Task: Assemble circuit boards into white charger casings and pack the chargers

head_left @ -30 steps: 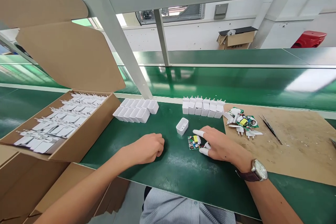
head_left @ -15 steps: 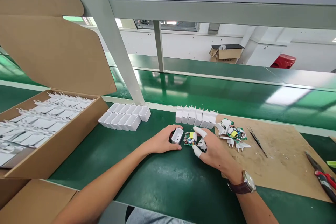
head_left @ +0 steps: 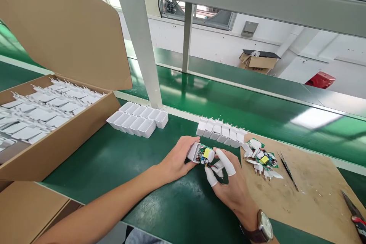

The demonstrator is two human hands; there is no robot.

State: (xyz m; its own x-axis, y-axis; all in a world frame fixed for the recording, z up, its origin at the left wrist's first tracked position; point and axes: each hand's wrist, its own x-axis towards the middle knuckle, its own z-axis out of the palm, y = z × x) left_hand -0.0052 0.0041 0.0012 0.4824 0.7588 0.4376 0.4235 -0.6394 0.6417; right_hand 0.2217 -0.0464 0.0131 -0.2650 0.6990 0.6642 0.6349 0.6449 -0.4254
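My left hand [head_left: 175, 160] grips a small white charger shell [head_left: 193, 151] just above the green bench. My right hand [head_left: 228, 183], with white finger cots on the thumb and forefinger, holds a green circuit board [head_left: 203, 154] with a yellow part at the shell's open mouth; the board sits partly inside the shell. A white plug piece [head_left: 219, 167] with wires hangs under the right fingers. A watch is on my right wrist.
A row of empty white shells [head_left: 137, 120] and a row of white plug caps [head_left: 220, 132] stand behind my hands. More boards and plugs [head_left: 261, 157] lie on a brown board [head_left: 314, 190] with tweezers [head_left: 288, 165]. An open carton [head_left: 57, 137] of chargers is left.
My left hand came over from the left, picked up the loose shell and lifted it. My right hand raised the circuit board and brought it into the shell's opening. The camera shifted.
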